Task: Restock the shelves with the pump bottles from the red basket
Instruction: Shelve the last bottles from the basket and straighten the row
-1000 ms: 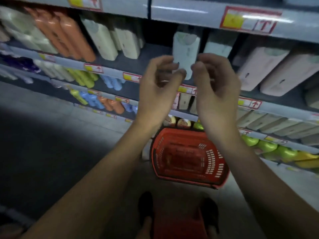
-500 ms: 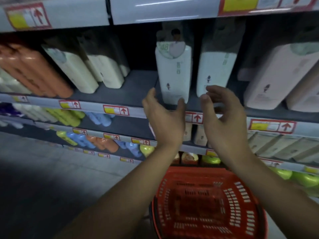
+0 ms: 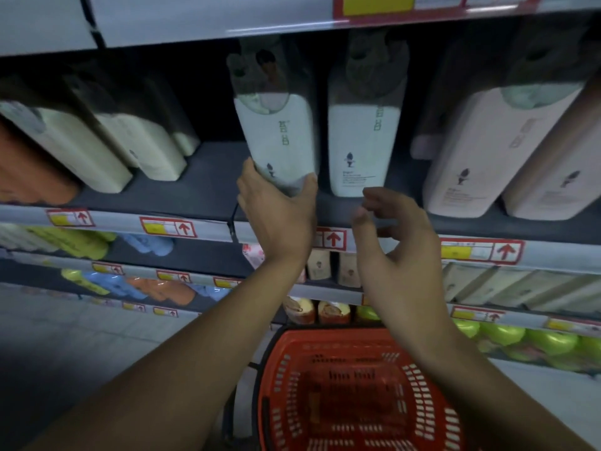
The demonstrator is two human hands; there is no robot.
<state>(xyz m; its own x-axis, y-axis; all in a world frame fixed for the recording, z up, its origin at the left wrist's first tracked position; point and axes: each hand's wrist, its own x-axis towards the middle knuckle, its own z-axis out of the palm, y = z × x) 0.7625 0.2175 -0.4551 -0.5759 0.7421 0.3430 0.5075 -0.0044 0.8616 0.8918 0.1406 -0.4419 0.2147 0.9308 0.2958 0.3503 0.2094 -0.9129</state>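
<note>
A white pump bottle (image 3: 278, 138) stands tilted on the dark shelf (image 3: 208, 187), and my left hand (image 3: 279, 213) grips its base from below. A second white pump bottle (image 3: 362, 144) stands upright just to its right. My right hand (image 3: 396, 242) hovers in front of the shelf edge below that second bottle, fingers curled apart and holding nothing. The red basket (image 3: 357, 392) sits on the floor beneath my arms; its inside looks bare.
Cream bottles (image 3: 107, 148) stand to the left on the same shelf, pink bottles (image 3: 487, 151) to the right. Price rails with red arrow tags (image 3: 169, 226) edge each shelf. Lower shelves hold green, blue and orange products. Grey floor lies at left.
The view has moved closer to the shelf. My left hand rose and closed around the base of the left white bottle, which now leans. My right hand stayed open just below the shelf.
</note>
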